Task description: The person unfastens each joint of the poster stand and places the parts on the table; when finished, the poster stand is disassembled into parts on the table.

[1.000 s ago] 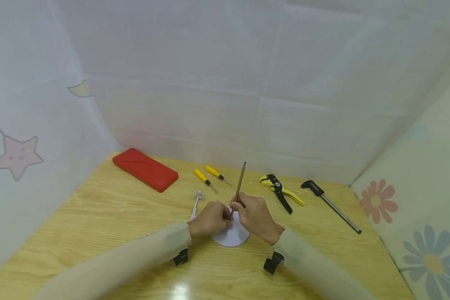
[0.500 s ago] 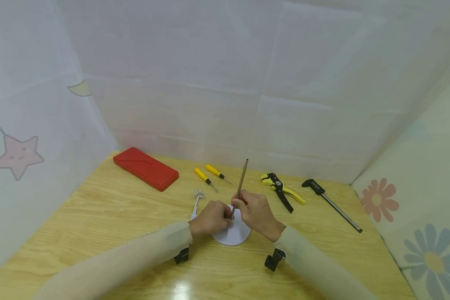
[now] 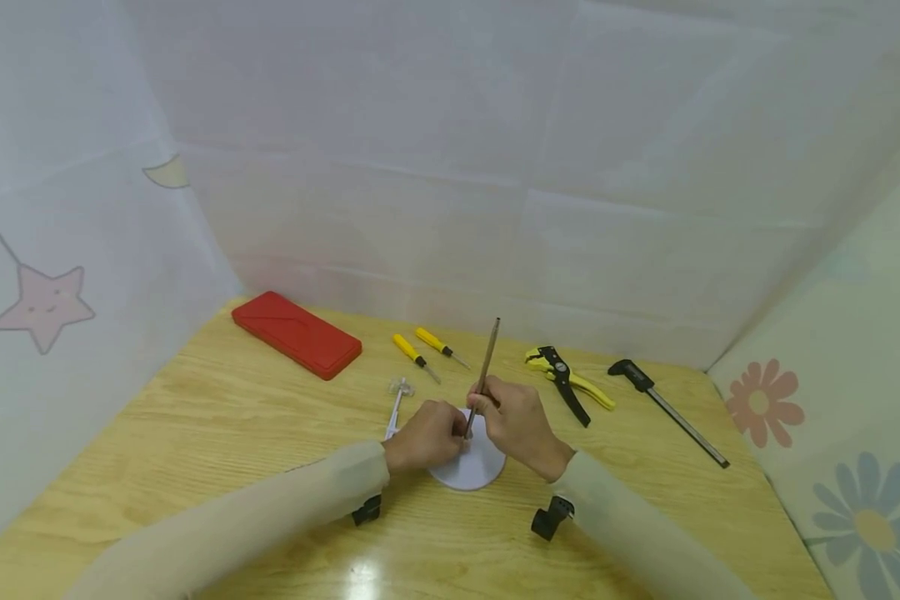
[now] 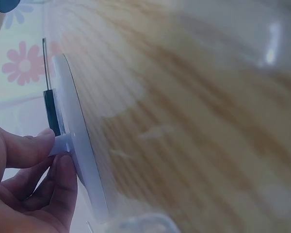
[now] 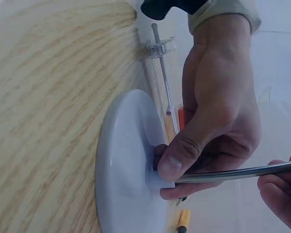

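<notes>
Head view, centre of bench (image 3: 195, 433): I see the white round base (image 3: 474, 471) lying flat on the wood, both hands meeting over it. L hand (image 3: 423, 435) has thumb and fingers (image 5: 177, 162) curled round the base's short central socket (image 5: 160, 177), pinching it. R hand (image 3: 517, 425) grips the thin metal rod (image 3: 486, 367), fingers clenched round its lower part; rod stands nearly upright, tilted slightly away from me, lower end at the socket. Whether the tip is seated inside, I cannot tell. Just L of the base: a clear plastic part on a white stem (image 3: 396, 404). Far edge, L to R: red case (image 3: 296, 335), two yellow screwdrivers (image 3: 427, 352), yellow-black wire stripper (image 3: 566, 383), black-handled caliper (image 3: 667, 402).
</notes>
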